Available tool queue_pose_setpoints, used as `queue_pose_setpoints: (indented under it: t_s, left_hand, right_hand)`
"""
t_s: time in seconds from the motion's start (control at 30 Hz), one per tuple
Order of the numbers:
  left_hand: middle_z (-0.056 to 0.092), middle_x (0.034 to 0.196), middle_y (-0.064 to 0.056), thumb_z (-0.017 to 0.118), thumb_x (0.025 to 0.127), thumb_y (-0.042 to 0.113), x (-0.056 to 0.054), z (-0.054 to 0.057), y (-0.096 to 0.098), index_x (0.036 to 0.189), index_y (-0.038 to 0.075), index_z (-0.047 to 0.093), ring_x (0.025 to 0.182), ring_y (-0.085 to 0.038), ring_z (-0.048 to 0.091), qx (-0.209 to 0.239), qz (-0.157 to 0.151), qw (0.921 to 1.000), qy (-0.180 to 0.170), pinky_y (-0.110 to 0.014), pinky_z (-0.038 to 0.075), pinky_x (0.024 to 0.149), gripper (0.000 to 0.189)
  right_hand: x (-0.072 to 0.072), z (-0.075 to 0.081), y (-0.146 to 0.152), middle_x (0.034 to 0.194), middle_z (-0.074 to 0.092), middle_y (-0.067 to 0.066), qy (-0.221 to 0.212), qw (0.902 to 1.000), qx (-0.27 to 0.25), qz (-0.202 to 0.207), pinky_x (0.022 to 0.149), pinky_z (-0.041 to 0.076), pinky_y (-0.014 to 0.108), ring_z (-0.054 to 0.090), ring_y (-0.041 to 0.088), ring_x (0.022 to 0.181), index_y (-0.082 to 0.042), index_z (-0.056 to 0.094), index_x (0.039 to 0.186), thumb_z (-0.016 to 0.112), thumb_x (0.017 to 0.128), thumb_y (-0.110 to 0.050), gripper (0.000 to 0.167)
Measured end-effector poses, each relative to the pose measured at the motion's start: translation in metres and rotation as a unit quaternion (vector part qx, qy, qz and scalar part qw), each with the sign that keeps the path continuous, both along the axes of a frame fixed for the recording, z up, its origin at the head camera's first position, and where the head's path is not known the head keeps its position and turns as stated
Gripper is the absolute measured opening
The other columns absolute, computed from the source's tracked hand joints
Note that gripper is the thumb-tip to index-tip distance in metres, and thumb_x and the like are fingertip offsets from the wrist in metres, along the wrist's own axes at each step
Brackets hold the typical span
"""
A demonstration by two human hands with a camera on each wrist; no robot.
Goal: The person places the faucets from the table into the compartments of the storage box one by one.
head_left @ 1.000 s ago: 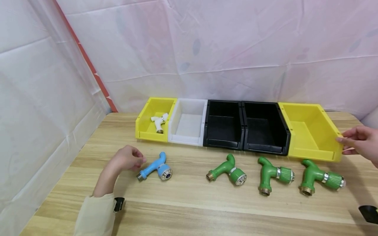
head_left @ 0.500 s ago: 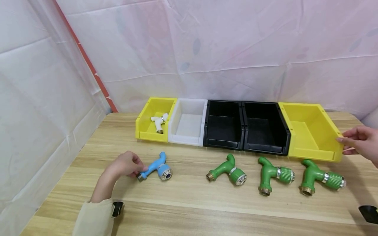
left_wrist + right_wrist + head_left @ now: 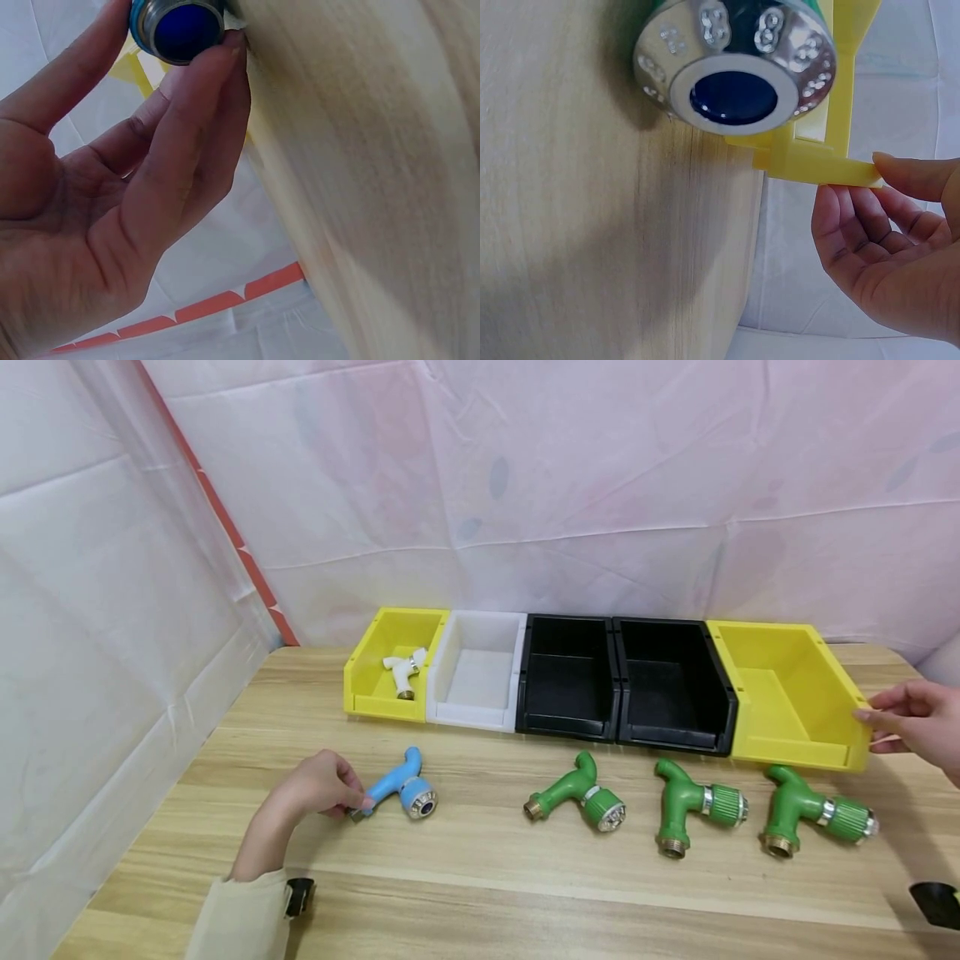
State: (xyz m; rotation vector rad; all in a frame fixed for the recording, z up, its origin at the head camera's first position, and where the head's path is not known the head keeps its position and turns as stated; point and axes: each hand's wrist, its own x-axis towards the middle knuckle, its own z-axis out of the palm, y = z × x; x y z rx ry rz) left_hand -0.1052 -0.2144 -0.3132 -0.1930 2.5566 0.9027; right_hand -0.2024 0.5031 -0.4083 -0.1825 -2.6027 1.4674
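My left hand (image 3: 318, 787) pinches the threaded end of a blue faucet (image 3: 390, 782) that lies on the table. In the left wrist view the faucet's round open end (image 3: 184, 31) sits between thumb and fingers. At the far right, my right hand (image 3: 917, 720) grips the front corner of the large yellow bin (image 3: 798, 753). Thumb and fingers pinch that bin's edge (image 3: 840, 171) in the right wrist view. A green faucet's silver-capped knob (image 3: 735, 75) looms large there, in front of the bin.
Three green faucets (image 3: 573, 789) lie on the wooden table (image 3: 480, 877), right of the blue one. Behind stand a small yellow bin (image 3: 356, 693) holding a white faucet (image 3: 403, 672), a white bin (image 3: 480, 717) and two black bins (image 3: 566, 727). A pale curtain (image 3: 570, 485) hangs behind.
The left hand has moved down and slightly right from beside the blue faucet and now pinches its threaded end. The right hand stays on the yellow bin.
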Motion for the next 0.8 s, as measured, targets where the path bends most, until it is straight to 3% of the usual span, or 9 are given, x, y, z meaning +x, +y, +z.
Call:
queue_pose_setpoints:
  t_s: [0.47,0.8]
  left_hand:
    - [0.058,0.07,-0.006,0.075,0.073,0.004,0.0,-0.001,0.001,0.078,-0.002,0.063,0.06,-0.014,0.056,0.015,-0.012,0.9998,-0.003,-0.027,0.052,0.055,0.015]
    - [0.057,0.068,-0.005,0.074,0.074,0.004,0.001,0.0,0.003,0.077,-0.001,0.063,0.059,-0.013,0.055,0.01,-0.024,0.9997,0.001,-0.027,0.052,0.054,0.012]
  right_hand:
    - [0.002,0.003,-0.003,0.063,0.056,-0.008,-0.004,1.0,0.003,-0.001,0.044,0.053,0.03,0.058,0.014,0.05,-0.028,0.056,0.08,0.063,0.086,-0.009,0.021]
    - [0.003,0.007,-0.009,0.065,0.054,-0.009,-0.022,0.9989,0.04,-0.01,0.047,0.054,0.03,0.059,0.013,0.052,-0.024,0.053,0.084,0.059,0.089,-0.013,0.013]
